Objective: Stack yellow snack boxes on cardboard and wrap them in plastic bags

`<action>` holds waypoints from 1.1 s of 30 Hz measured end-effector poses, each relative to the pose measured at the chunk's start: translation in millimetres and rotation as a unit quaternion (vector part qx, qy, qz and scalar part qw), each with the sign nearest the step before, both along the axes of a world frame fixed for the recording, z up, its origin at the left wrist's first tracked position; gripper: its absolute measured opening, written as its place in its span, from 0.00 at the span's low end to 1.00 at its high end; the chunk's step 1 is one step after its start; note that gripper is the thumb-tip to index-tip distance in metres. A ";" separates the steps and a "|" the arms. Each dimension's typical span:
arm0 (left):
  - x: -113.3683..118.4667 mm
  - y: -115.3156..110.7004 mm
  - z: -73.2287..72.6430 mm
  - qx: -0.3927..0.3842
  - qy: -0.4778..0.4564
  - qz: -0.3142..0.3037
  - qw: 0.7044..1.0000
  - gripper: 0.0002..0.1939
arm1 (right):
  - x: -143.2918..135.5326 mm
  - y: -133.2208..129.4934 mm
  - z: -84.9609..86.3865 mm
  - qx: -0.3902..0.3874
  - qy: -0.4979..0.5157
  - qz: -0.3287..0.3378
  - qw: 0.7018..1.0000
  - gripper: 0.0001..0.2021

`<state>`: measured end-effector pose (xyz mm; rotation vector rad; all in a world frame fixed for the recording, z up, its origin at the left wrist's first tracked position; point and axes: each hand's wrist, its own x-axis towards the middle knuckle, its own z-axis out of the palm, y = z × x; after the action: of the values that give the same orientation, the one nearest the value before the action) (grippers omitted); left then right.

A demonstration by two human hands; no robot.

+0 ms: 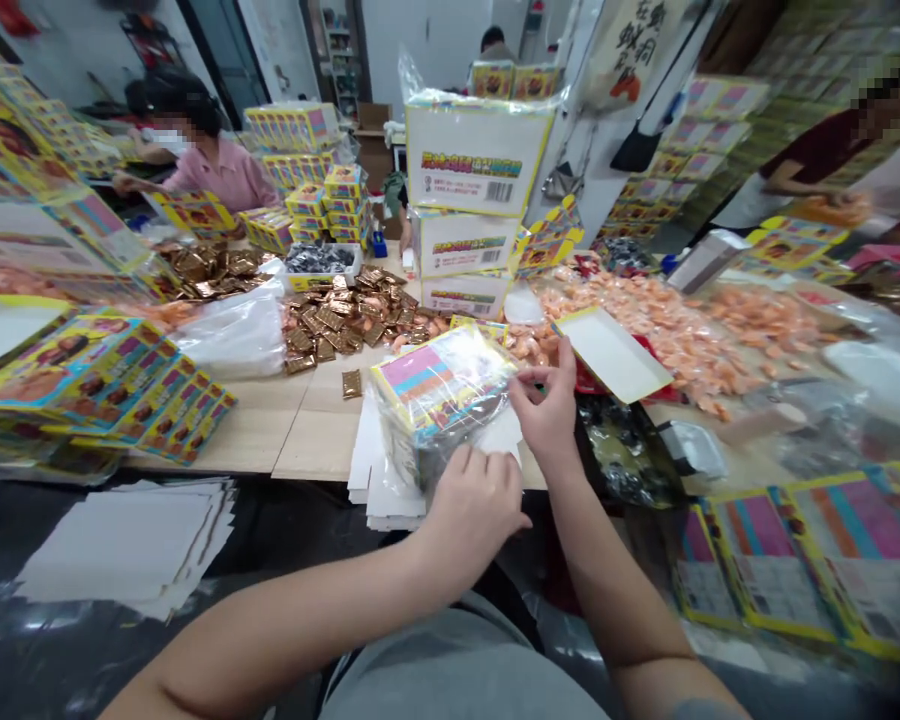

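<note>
A printed box (450, 375) in yellow, pink and blue lies tilted inside a clear plastic bag (401, 455), over a stack of white card sheets (364, 470) at the table's front edge. My left hand (474, 505) is closed at the near side of the bag, its fingers curled over the film and their tips hidden. At the box's right corner, my right hand (546, 408) pinches the bag film between thumb and fingers. The index finger points upward beside an open white tray-like box (615, 352).
Filled boxes (472, 155) are stacked behind the bag. Gold sachets (337, 320) and orange packets (645, 325) heap across the table. Printed boxes (112, 380) stand left, more (780, 560) lower right. White sheets (127, 540) lie lower left. Co-workers work left, right and at the back.
</note>
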<state>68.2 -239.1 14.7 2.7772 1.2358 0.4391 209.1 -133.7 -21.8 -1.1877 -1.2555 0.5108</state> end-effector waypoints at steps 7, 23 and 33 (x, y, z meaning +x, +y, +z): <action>45.0 -26.5 -45.0 -0.444 -0.605 0.189 0.634 0.33 | 17.8 -2.5 -8.7 -0.058 0.324 0.066 0.942 0.26; 71.5 32.4 -69.7 -0.231 -0.835 0.377 0.328 0.29 | 56.5 -14.9 -19.9 0.047 -0.209 0.086 0.973 0.52; 59.5 31.4 -76.3 -0.259 -0.820 0.373 0.349 0.27 | 53.3 14.0 13.3 0.080 -0.247 0.071 0.963 0.11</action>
<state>127.7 -207.7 -61.6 0.0933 1.1617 1.6763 262.4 -119.7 -8.6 -1.1286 -1.7843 0.2114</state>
